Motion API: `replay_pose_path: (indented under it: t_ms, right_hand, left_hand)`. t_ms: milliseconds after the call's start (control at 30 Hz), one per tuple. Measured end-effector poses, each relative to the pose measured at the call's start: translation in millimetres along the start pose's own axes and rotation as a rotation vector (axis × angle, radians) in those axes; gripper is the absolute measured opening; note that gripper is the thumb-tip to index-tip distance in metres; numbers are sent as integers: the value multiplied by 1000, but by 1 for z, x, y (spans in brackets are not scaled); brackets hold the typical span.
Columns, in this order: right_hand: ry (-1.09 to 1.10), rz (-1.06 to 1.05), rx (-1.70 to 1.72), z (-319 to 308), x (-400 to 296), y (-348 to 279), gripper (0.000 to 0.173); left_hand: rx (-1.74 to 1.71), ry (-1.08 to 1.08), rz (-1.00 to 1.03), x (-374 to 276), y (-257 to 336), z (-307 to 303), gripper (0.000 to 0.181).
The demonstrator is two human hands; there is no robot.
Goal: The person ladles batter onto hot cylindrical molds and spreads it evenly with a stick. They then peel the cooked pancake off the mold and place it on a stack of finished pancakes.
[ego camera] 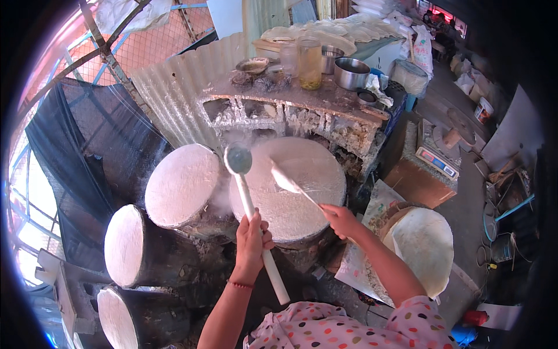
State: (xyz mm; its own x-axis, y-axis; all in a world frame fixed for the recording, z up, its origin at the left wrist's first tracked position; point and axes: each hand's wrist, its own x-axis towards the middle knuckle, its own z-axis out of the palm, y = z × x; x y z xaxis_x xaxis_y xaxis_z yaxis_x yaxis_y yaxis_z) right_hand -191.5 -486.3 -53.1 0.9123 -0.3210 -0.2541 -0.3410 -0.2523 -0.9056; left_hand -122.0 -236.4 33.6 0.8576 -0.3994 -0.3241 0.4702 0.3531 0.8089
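My left hand (255, 242) grips the pale handle of a long-handled ladle (238, 159), whose round bowl is raised at the upper left of a large round griddle (305, 218). In my right hand (342, 220) is the thin handle of a batter-coated spatula (285, 179), its broad end over the middle of the griddle. A pale layer coats the griddle's surface, and steam drifts at its left side. To the right, a round stack of thin flatbreads (420, 244) lies on a round support. Whether the spatula touches the griddle I cannot tell.
Several drums with pale round tops (183, 185) stand at the left. Behind the griddle, a crusted block ledge (270, 98) bears a jar of yellowish liquid (310, 63) and a steel pot (352, 73). More flatbreads (348, 28) lie farther back. A digital scale (437, 163) stands at the right.
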Motion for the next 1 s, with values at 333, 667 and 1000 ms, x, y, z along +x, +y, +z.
replay_pose_path:
  t_ms: [333,667,1000]
  right_hand:
    - [291,-13,223,43,-93,63,36]
    - [-147,177,525,97,-47,0,37]
    - [120,224,708,20,-37,3,36]
  left_hand:
    - [311,181,85,31,-81,14,52]
    - [-765,191,-157,6,-60,26,15]
    - [-1246,-194,-290,-49,-15,36,30]
